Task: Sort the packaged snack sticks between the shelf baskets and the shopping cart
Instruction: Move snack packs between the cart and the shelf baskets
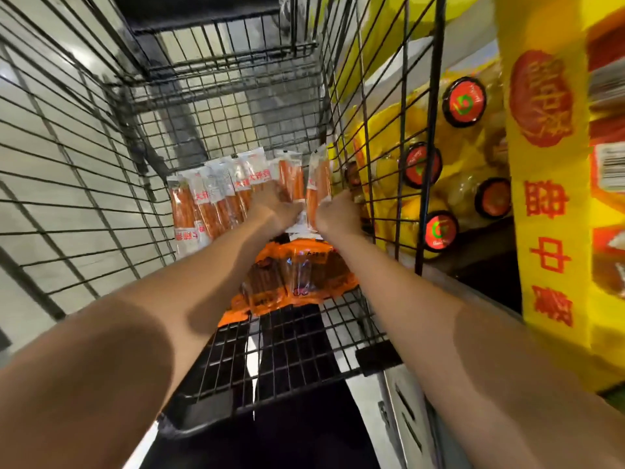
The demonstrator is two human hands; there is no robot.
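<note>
Orange snack sticks [216, 198] lie fanned on the shopping cart [101, 164] floor, long axes pointing away; left hand [277, 208] and right hand [334, 214], side by side, each grip some

I am in a shop. My right hand [338, 211] is inside a wire shopping cart [216, 106]. Just right of my hand, past the wire, are yellow bags [473, 164] with round red stickers and a price tag [610, 164].
</note>
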